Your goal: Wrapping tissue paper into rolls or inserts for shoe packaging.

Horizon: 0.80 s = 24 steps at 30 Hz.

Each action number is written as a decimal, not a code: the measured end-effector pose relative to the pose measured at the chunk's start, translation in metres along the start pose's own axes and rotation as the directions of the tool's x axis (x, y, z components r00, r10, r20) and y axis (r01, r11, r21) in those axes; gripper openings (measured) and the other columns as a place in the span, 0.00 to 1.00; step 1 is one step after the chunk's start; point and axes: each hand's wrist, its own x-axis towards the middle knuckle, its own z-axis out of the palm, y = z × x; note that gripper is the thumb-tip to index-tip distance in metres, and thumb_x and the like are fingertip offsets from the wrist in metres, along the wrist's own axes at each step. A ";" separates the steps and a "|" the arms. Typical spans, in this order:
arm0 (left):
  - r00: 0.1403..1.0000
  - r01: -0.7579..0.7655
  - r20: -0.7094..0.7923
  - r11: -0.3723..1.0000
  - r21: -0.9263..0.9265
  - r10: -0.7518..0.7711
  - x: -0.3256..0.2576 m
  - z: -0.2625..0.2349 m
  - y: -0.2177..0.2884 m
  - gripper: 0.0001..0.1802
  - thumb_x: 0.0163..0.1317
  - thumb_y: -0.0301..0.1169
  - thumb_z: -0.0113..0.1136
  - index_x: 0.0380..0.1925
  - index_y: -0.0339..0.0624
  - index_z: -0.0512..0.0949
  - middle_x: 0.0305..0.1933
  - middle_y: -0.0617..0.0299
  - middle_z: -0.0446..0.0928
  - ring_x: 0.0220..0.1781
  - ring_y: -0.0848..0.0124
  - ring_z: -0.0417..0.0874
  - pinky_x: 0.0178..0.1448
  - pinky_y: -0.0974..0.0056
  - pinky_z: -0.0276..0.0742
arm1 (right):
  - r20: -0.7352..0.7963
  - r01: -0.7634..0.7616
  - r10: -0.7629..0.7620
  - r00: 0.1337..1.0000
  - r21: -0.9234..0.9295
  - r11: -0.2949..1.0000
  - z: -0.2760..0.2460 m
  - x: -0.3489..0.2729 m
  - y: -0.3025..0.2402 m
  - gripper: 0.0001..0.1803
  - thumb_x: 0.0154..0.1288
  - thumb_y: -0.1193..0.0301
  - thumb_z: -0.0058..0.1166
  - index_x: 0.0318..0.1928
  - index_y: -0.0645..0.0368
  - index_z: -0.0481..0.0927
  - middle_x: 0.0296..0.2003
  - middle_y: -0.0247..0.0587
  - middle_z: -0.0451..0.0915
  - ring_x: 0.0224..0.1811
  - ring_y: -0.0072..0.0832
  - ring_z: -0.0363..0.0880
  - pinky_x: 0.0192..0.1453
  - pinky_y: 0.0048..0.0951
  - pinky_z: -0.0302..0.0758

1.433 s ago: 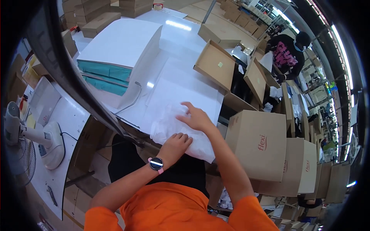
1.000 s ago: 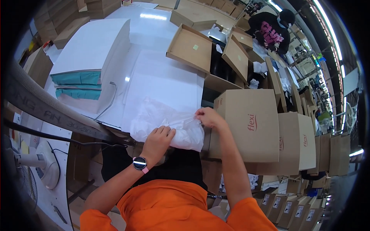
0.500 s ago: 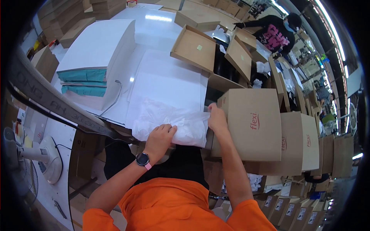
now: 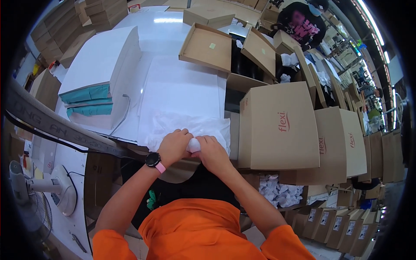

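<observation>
As the forearms stretch forward from an orange shirt (image 4: 190, 229), a round dark watch (image 4: 153, 160) on a pink strap shows at the left wrist. Both hands meet at the near edge of the white tabletop (image 4: 158, 32). The left hand (image 4: 174, 146) curls its fingers against a small, rounded white wad (image 4: 193, 145), and the right hand (image 4: 213, 152) closes in on it from the other side, so that the wad is held between them. Just beyond the hands spreads a crinkled white tissue (image 4: 208, 125); whether the wad is part of it is hard to tell. To the right, crumpled paper (image 4: 279, 193) lies below a closed carton (image 4: 277, 130), and a second carton (image 4: 333, 147) stands beside that. At the left, a fan (image 4: 65, 186) stands on another tabletop. Past the tissue lie flat white sheets (image 4: 186, 93), with a bent wire (image 4: 126, 110) and a thick stack (image 4: 102, 56) with teal ends to their left. Farther off, a shallow box (image 4: 207, 48) lies tilted, and a person (image 4: 299, 30) in a dark top stands beyond the boxes.
</observation>
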 end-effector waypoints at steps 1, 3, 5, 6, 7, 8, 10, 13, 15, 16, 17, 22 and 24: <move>1.000 -0.001 -0.002 1.000 0.004 0.001 0.004 -0.003 -0.002 0.29 0.50 0.37 0.88 0.51 0.42 0.88 0.53 0.54 0.86 0.60 0.49 0.87 0.60 0.45 0.88 | 0.057 -0.041 0.040 0.998 0.004 0.999 0.000 0.003 0.000 0.29 0.67 0.65 0.76 0.63 0.66 0.82 0.56 0.57 0.86 0.62 0.57 0.83 0.67 0.51 0.80; 0.987 0.050 0.155 0.999 0.002 -0.050 0.008 -0.011 -0.006 0.32 0.50 0.40 0.88 0.53 0.42 0.86 0.52 0.55 0.85 0.60 0.51 0.87 0.65 0.48 0.86 | 0.112 -0.073 0.072 0.991 0.007 0.997 -0.002 0.015 0.001 0.27 0.68 0.64 0.75 0.61 0.67 0.84 0.53 0.58 0.87 0.59 0.58 0.84 0.65 0.52 0.81; 0.999 -0.003 -0.040 0.991 0.136 0.008 0.007 -0.009 0.008 0.32 0.52 0.40 0.87 0.55 0.41 0.84 0.53 0.55 0.85 0.61 0.53 0.87 0.69 0.50 0.84 | 0.351 -0.129 0.141 0.926 -0.057 0.990 -0.003 0.038 0.022 0.22 0.69 0.63 0.72 0.55 0.67 0.88 0.48 0.63 0.90 0.54 0.61 0.87 0.62 0.53 0.83; 0.971 -0.026 -0.222 0.963 0.267 0.088 0.008 -0.008 0.014 0.33 0.54 0.40 0.86 0.57 0.40 0.83 0.54 0.55 0.85 0.62 0.54 0.87 0.72 0.52 0.82 | 0.342 -0.131 0.142 0.929 -0.056 0.990 -0.003 0.048 0.033 0.22 0.69 0.63 0.72 0.55 0.67 0.88 0.48 0.63 0.90 0.54 0.61 0.87 0.62 0.53 0.83; 0.972 -0.035 -0.215 0.960 0.277 0.097 0.010 -0.014 0.019 0.33 0.54 0.40 0.86 0.57 0.40 0.83 0.54 0.55 0.85 0.62 0.54 0.87 0.72 0.52 0.82 | 0.382 -0.108 0.132 0.915 -0.084 0.991 -0.001 0.058 0.044 0.17 0.68 0.65 0.72 0.48 0.68 0.90 0.44 0.64 0.90 0.50 0.61 0.89 0.58 0.52 0.85; 0.982 -0.073 -0.145 0.949 0.307 0.122 0.009 -0.019 0.025 0.32 0.57 0.40 0.84 0.58 0.39 0.82 0.54 0.55 0.85 0.62 0.55 0.87 0.74 0.53 0.79 | 0.424 -0.088 0.128 0.897 -0.113 0.990 -0.004 0.068 0.048 0.14 0.67 0.66 0.71 0.40 0.68 0.92 0.40 0.65 0.91 0.46 0.61 0.91 0.54 0.52 0.87; 0.999 -0.022 -0.035 0.978 0.210 0.030 0.002 -0.022 0.032 0.31 0.64 0.33 0.78 0.65 0.35 0.80 0.61 0.51 0.84 0.65 0.51 0.85 0.72 0.50 0.79 | 0.574 -0.130 0.198 0.795 -0.158 0.979 -0.011 0.099 0.045 0.18 0.70 0.62 0.70 0.47 0.67 0.92 0.44 0.66 0.91 0.50 0.61 0.90 0.58 0.52 0.86; 0.973 -0.072 -0.201 0.975 0.210 0.115 0.006 0.000 0.014 0.24 0.69 0.33 0.74 0.62 0.36 0.81 0.58 0.50 0.84 0.62 0.49 0.86 0.71 0.49 0.79 | 0.745 -0.172 0.301 0.595 -0.248 0.953 -0.010 0.112 0.054 0.27 0.73 0.57 0.71 0.63 0.65 0.88 0.55 0.65 0.90 0.61 0.60 0.88 0.65 0.53 0.83; 0.981 -0.046 -0.179 0.988 0.151 0.073 0.009 0.000 0.000 0.21 0.71 0.32 0.71 0.61 0.36 0.82 0.57 0.50 0.85 0.61 0.48 0.86 0.70 0.49 0.80 | 0.244 -0.158 0.174 0.954 -0.085 0.984 -0.016 0.078 0.037 0.35 0.70 0.59 0.75 0.71 0.64 0.81 0.65 0.61 0.85 0.71 0.58 0.81 0.73 0.52 0.79; 0.988 -0.046 -0.142 0.995 0.086 0.058 0.017 0.000 -0.002 0.18 0.73 0.31 0.68 0.60 0.36 0.82 0.57 0.49 0.85 0.61 0.47 0.87 0.68 0.49 0.81 | 0.242 -0.153 0.171 0.955 -0.095 0.984 -0.020 0.069 0.037 0.35 0.70 0.59 0.75 0.71 0.64 0.81 0.65 0.61 0.85 0.71 0.58 0.81 0.73 0.52 0.79; 0.987 -0.036 -0.151 0.996 0.081 0.048 0.023 -0.002 -0.005 0.18 0.73 0.31 0.68 0.60 0.36 0.82 0.57 0.49 0.85 0.61 0.47 0.87 0.68 0.49 0.81 | 0.154 0.002 0.018 0.988 -0.135 0.991 -0.020 0.060 0.036 0.40 0.67 0.61 0.77 0.74 0.65 0.77 0.67 0.59 0.82 0.73 0.56 0.78 0.76 0.52 0.75; 0.999 0.009 -0.035 1.000 0.022 -0.008 0.046 0.002 -0.041 0.24 0.75 0.29 0.62 0.69 0.39 0.79 0.58 0.45 0.86 0.58 0.45 0.89 0.61 0.48 0.87 | -0.045 0.118 -0.132 0.990 -0.235 0.965 -0.001 0.031 -0.007 0.46 0.59 0.64 0.82 0.73 0.71 0.74 0.65 0.56 0.79 0.72 0.52 0.77 0.84 0.51 0.69; 0.979 0.091 -0.179 0.994 -0.062 -0.101 0.048 0.001 -0.037 0.32 0.76 0.27 0.61 0.80 0.44 0.74 0.62 0.43 0.85 0.60 0.43 0.88 0.65 0.46 0.85 | -0.042 0.097 -0.112 0.993 -0.259 0.961 0.006 0.037 0.002 0.44 0.60 0.64 0.81 0.72 0.70 0.75 0.65 0.56 0.80 0.71 0.53 0.78 0.83 0.51 0.70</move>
